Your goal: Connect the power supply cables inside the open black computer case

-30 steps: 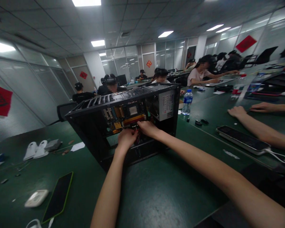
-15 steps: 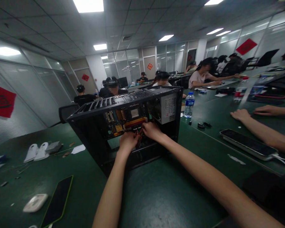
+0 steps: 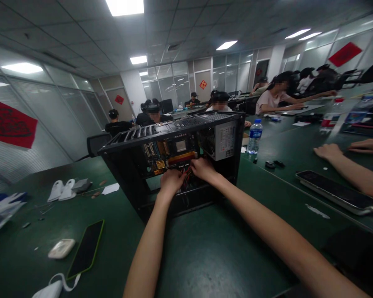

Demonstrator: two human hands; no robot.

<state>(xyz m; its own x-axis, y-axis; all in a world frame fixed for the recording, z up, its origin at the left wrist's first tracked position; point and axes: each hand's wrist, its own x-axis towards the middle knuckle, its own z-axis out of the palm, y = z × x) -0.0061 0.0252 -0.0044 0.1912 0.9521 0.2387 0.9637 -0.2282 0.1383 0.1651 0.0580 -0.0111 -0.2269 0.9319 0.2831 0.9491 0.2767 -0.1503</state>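
Observation:
An open black computer case [image 3: 127,165] lies on its side on the green table [image 3: 205,248]. Its motherboard [image 3: 168,155] faces me, and a grey power supply [image 3: 225,140] sits at the right end. Both my hands reach into the case just below the motherboard. My left hand [image 3: 171,181] is closed, its fingers pinched near a bunch of red and dark wires [image 3: 188,176]. My right hand [image 3: 202,169] is closed too, fingertips at the same wires. What each hand grips is hidden by the fingers.
A phone in a green case [image 3: 87,248] and a small white device [image 3: 61,248] lie front left. White parts [image 3: 62,190] lie further left. A water bottle [image 3: 254,136] stands behind the case. Another person's arms [image 3: 348,165] and a power strip [image 3: 335,192] are at right. Several people sit at far tables.
My view has shifted a little left and down, so everything sits further right in the picture. Both hands stay at the wires inside the case with only slight finger movement.

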